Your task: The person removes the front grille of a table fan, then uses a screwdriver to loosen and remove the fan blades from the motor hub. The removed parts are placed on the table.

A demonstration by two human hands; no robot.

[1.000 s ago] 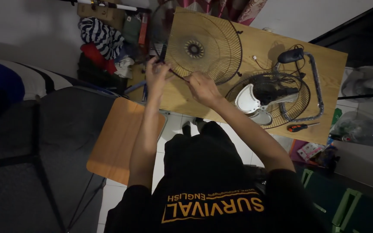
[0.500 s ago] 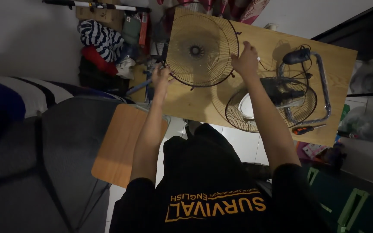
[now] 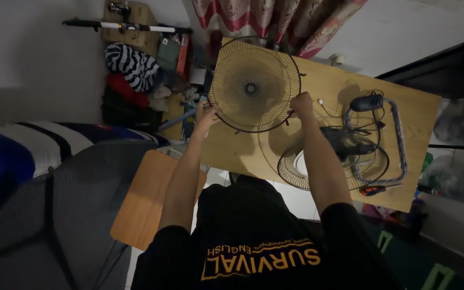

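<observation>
Both hands are gripping the round wire fan guard [image 3: 253, 86], holding it tilted up above the wooden table [image 3: 323, 80]. The left hand [image 3: 206, 114] is curling its fingers closed on the guard's lower left rim, and the right hand [image 3: 301, 103] is clamping shut on the lower right rim, so the guard is spanning the gap between the two grips, its centre sitting above and between them. A brown cardboard box [image 3: 130, 24] is standing against the wall at the far left, behind a long black and white pole [image 3: 124, 26]. The guard is showing as a dark circle of thin radial wires running into a small dark hub. The rest of the fan [image 3: 339, 156], with its pale blade and tubular stand, is lying on the table just right of the right forearm, an orange-handled screwdriver [image 3: 374, 190] beside it
</observation>
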